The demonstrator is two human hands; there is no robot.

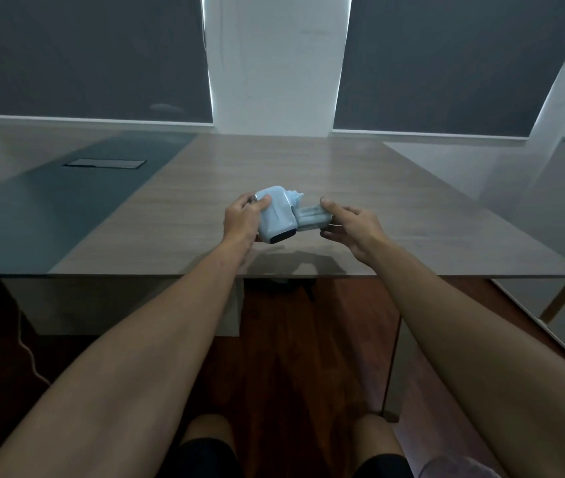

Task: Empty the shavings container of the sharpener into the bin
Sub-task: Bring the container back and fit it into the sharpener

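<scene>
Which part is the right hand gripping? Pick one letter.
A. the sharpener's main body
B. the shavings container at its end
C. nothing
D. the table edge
B: the right hand has its grip on the shavings container, while the left hand holds the sharpener body.

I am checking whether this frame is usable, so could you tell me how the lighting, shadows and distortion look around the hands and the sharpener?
Head view: dim and bluish, with bright slivers beside the dark blinds; the wide lens bends the window frames outward; the sharpener, held by the left hand and right hand, is slightly soft; it casts a faint shadow on the table.
</scene>
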